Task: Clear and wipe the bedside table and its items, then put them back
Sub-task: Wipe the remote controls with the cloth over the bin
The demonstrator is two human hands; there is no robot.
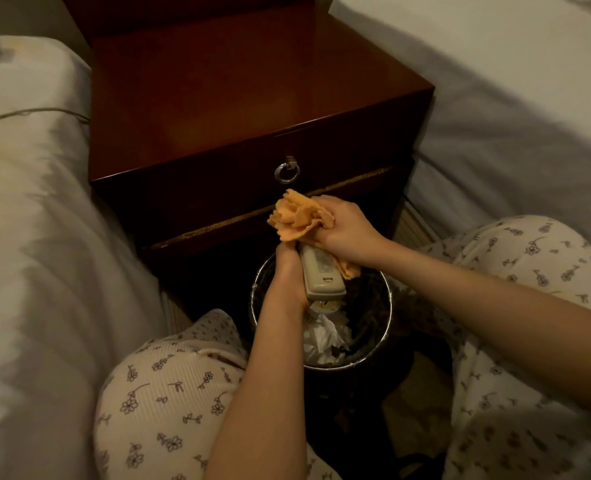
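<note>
Remote (323, 276) sits gripped in my left hand (288, 271) above the bin (372, 323), in front of the bedside table (252, 98); my right hand (343, 230) clutches the orange cloth (296, 216) against its top end.

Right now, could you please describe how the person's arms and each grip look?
The left forearm and right forearm are bare, no sleeve in view. The left grip and right grip are bare hands: no gloves, and no ring, watch or bracelet that I can see in this dim light.
</note>
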